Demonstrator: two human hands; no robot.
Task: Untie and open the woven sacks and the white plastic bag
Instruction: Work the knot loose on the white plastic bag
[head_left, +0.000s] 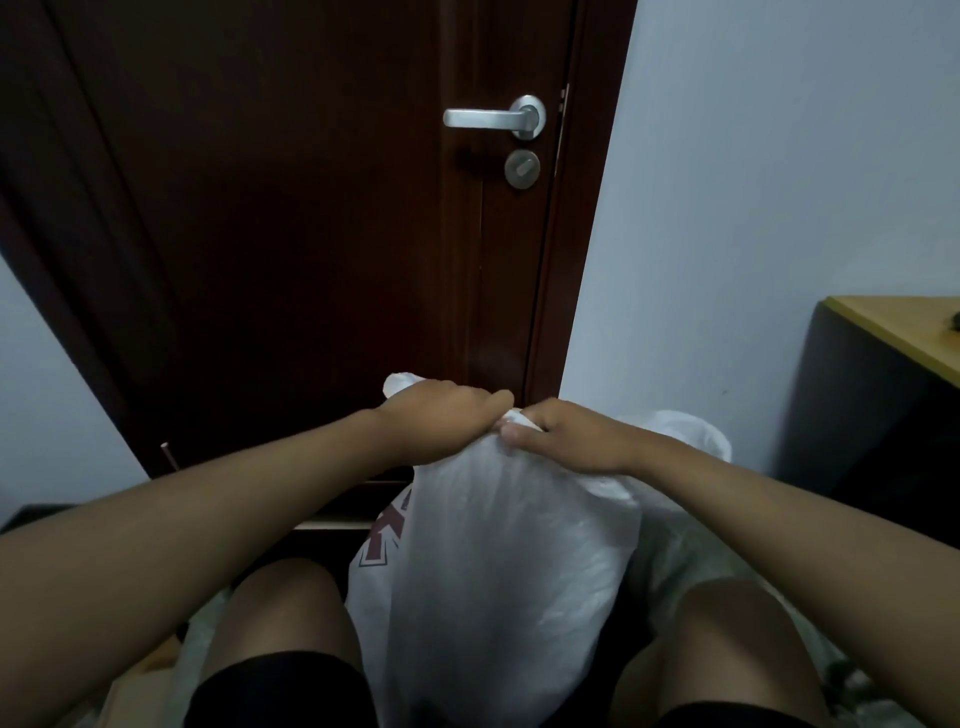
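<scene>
My left hand (441, 415) and right hand (566, 436) are both pinching the gathered neck of the white plastic bag (498, 571) — fingers curled tight, knuckles nearly touching. The bag is standing upright between my knees, before a dark door (285, 234) — another white bag (685, 441) is sitting just behind.

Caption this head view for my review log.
Both hands, left hand and right hand, pinch the white bag's bunched top.

Both arms stretched forward, bare knees below. Left hand (441, 418) and right hand (558, 436) close together, knuckles up, fingers curled, seemingly pinching the bag (498, 561) top.
</scene>
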